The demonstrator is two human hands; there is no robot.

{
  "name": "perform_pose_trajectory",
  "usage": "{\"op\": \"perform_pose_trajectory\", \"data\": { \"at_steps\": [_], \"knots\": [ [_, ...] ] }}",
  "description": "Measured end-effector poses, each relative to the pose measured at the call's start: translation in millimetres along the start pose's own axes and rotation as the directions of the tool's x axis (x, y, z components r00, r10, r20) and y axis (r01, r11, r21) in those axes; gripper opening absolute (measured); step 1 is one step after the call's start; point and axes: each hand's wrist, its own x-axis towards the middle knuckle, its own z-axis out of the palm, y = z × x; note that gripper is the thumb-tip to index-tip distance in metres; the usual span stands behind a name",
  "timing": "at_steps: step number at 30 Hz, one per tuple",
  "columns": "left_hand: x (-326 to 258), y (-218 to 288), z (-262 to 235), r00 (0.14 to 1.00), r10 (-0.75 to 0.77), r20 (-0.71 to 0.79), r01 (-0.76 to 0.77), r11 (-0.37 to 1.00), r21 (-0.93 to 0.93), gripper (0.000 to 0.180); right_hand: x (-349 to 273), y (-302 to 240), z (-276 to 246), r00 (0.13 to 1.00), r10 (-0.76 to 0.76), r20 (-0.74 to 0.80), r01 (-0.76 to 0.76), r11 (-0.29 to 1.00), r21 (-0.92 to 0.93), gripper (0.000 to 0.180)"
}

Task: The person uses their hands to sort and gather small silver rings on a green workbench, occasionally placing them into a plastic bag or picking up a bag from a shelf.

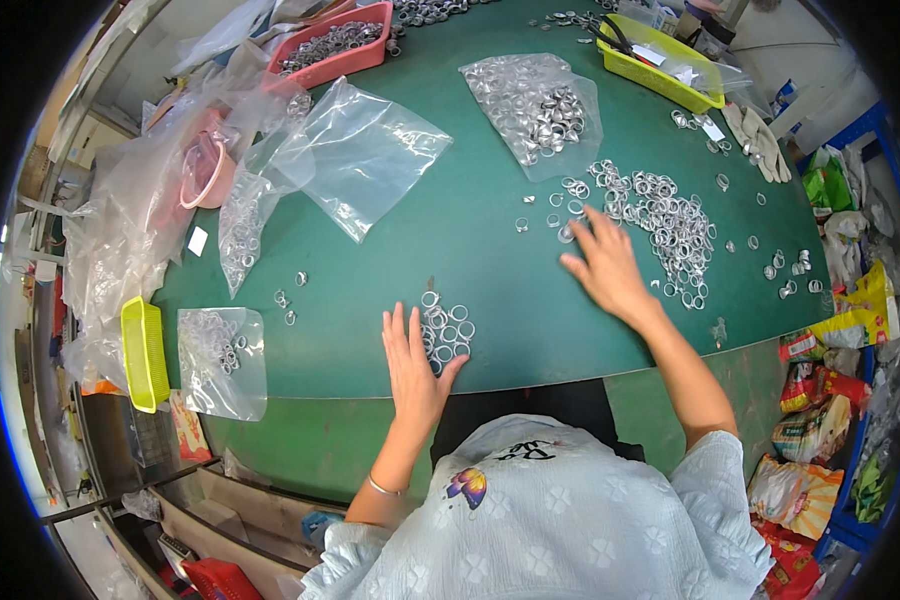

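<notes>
Flat on the green table, my left hand (413, 365) lies with its fingers stretched out and its thumb apart, along the left side of a small cluster of silver rings (448, 330). My right hand (605, 263) reaches forward with fingers spread, its fingertips at a few loose rings (567, 233) beside a larger heap of silver rings (670, 225). Whether a fingertip presses on a ring cannot be made out. Beyond that heap lies a clear plastic bag of rings (540, 110).
An empty-looking clear bag (365, 150) lies left of centre. A pink basket of rings (335, 45) and a yellow-green basket (660, 65) stand at the back. Another yellow-green basket (145, 355) and a bag of rings (222, 360) sit at left. Gloves (757, 143) lie far right.
</notes>
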Motion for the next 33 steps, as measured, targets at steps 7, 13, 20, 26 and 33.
{"op": "perform_pose_trajectory", "data": {
  "at_steps": [7, 13, 20, 26, 33],
  "knots": [
    [33.0, -14.6, -2.0, 0.993, 0.043, 0.113, -0.037, 0.998, -0.055, 0.055, -33.0, -38.1, -12.9, 0.991, -0.134, -0.004, 0.131, 0.961, 0.243, 0.049],
    [19.6, -0.9, -4.7, 1.000, -0.015, -0.012, 0.013, 0.995, -0.098, 0.053, 22.0, 37.0, -5.9, 0.940, 0.252, -0.230, -0.284, 0.951, -0.122, 0.052],
    [-3.5, -12.7, -18.5, 0.989, -0.108, -0.105, 0.100, 0.991, -0.084, 0.045, -7.5, 1.8, -4.9, 0.987, 0.147, 0.061, -0.141, 0.986, -0.092, 0.058],
    [5.1, -13.5, -19.4, 0.992, -0.058, -0.109, 0.044, 0.991, -0.122, 0.035, -10.7, 5.0, -21.1, 0.997, 0.061, 0.046, -0.055, 0.990, -0.132, 0.059],
    [39.6, -7.9, -6.4, 0.997, 0.040, 0.064, -0.037, 0.998, -0.051, 0.035, -43.6, -44.5, -22.0, 0.960, -0.099, 0.263, 0.108, 0.994, -0.021, 0.059]
  ]
}}
